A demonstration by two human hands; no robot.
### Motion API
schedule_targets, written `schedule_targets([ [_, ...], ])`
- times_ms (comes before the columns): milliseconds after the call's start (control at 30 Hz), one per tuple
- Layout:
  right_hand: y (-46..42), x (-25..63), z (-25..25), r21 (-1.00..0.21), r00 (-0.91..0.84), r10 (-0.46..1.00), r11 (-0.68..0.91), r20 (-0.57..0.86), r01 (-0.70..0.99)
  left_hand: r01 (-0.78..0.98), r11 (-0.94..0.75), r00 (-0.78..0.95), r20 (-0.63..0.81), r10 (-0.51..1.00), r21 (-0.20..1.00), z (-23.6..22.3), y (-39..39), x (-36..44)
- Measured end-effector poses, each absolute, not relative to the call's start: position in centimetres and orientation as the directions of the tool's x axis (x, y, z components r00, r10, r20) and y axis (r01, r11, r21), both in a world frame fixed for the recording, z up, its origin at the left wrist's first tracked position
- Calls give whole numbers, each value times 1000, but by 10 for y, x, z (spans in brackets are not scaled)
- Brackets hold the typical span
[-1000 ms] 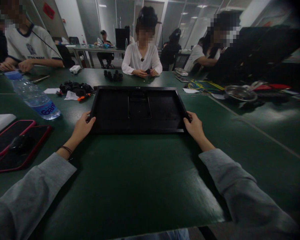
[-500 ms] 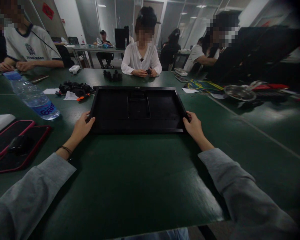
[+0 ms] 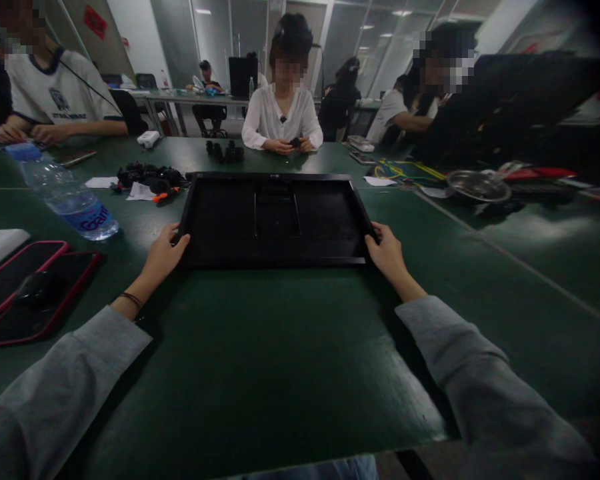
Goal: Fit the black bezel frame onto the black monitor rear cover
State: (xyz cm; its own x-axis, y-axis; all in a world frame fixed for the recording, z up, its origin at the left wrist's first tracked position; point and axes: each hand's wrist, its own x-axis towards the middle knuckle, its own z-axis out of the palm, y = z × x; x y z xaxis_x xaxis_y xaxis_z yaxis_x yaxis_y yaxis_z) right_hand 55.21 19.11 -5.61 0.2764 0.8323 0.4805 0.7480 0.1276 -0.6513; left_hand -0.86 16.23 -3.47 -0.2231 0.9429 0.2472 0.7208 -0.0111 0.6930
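Note:
A black, shallow monitor housing [image 3: 220,220] with a raised rim lies on the green table [image 3: 280,360] in front of me. Inside it, near the middle, a thin U-shaped bracket outline [image 3: 299,217] shows, and small lettering sits on the far rim. My left hand [image 3: 165,255] grips the left rim, thumb on top and fingers around the outer side. At the right rim my right hand [image 3: 387,255] does the same. The fingertips underneath are partly hidden.
To the left stand a water bottle [image 3: 87,213] and two red-edged phones [image 3: 70,280], with a black mouse-like object [image 3: 34,288] on one. Black parts [image 3: 150,177] lie behind; a metal bowl [image 3: 477,187] and cables [image 3: 405,172] lie right. A co-worker [image 3: 283,120] sits opposite.
The whole view has shifted very slightly left. Both hands keep their hold on the monitor housing, which stays in place.

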Motion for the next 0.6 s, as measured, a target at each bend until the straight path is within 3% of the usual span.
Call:
schedule_targets([
  [600,191,551,-55,-650,275,835,125,477,749,712,11,-249,238,939,702,-32,160,-5],
])
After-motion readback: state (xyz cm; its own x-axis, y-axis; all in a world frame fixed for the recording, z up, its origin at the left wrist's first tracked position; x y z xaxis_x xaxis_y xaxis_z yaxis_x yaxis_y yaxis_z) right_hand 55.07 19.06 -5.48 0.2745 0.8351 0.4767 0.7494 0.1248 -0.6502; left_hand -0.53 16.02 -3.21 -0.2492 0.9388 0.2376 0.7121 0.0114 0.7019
